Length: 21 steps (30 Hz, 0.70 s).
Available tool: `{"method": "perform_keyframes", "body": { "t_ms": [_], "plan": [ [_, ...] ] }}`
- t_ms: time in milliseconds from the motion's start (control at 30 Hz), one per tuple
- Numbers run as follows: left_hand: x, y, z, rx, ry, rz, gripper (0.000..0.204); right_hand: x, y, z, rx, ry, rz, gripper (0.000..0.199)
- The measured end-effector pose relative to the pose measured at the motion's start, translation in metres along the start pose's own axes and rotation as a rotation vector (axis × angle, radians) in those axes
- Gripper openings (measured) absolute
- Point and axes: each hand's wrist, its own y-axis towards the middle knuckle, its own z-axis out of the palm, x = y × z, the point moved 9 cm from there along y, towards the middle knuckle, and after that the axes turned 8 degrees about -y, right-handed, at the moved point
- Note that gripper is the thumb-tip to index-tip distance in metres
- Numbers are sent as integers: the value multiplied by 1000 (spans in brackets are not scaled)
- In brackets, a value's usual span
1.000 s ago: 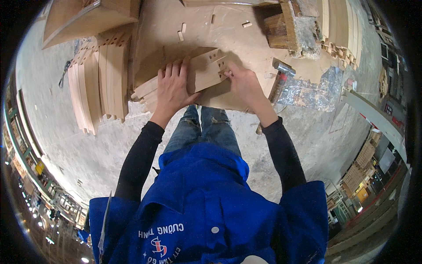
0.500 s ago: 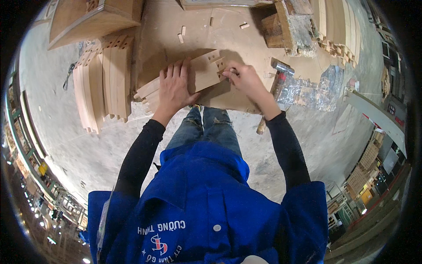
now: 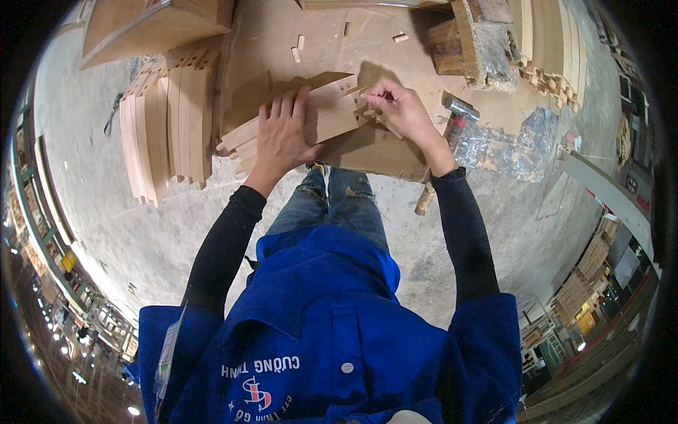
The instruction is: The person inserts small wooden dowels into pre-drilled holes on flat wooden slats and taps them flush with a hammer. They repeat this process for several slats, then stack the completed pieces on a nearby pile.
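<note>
Nearest the camera is the person's blue jacket (image 3: 332, 332), with black sleeves running up from it and jeans (image 3: 332, 201) showing between the forearms. The left hand (image 3: 282, 134) lies flat, fingers spread and pointing away, pressing down on a curved wooden piece (image 3: 332, 113) that sits on top of a small stack of similar pieces on a sheet of cardboard (image 3: 381, 152); it grips nothing, only bears on the wood. The right hand (image 3: 399, 109) is at the far right end of the same piece, fingers pinched together around something small at the notched end; a short wooden dowel seems to be there, but it is too small to tell for certain. Just to the right of that hand a hammer (image 3: 452, 124) lies on the cardboard, its metal head near the wrist and its wooden handle running back toward the person. Beyond the hammer, crumpled clear plastic (image 3: 508, 145) lies on the concrete floor (image 3: 106, 212). To the left, well apart from the hands, a row of wooden slats (image 3: 166, 127) stands on edge. Farther off, loose dowels (image 3: 296, 51) lie scattered on the board, and a rough wooden block (image 3: 466, 46) sits at the far right.
</note>
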Motion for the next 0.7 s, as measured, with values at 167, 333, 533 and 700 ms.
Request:
{"method": "perform_keyframes", "body": {
  "t_ms": [167,333,533,700],
  "plan": [
    [3,0,3,-3,-1,3,121,15,4,-4,16,-277,-71,9],
    [-2,1,-1,11,9,8,112,33,11,0,77,-477,-170,11],
    [-2,-1,0,16,13,32,115,41,11,10,133,-559,-127,16],
    [0,0,1,35,39,15,115,37,11,4,76,-473,-163,17]
  ]
}}
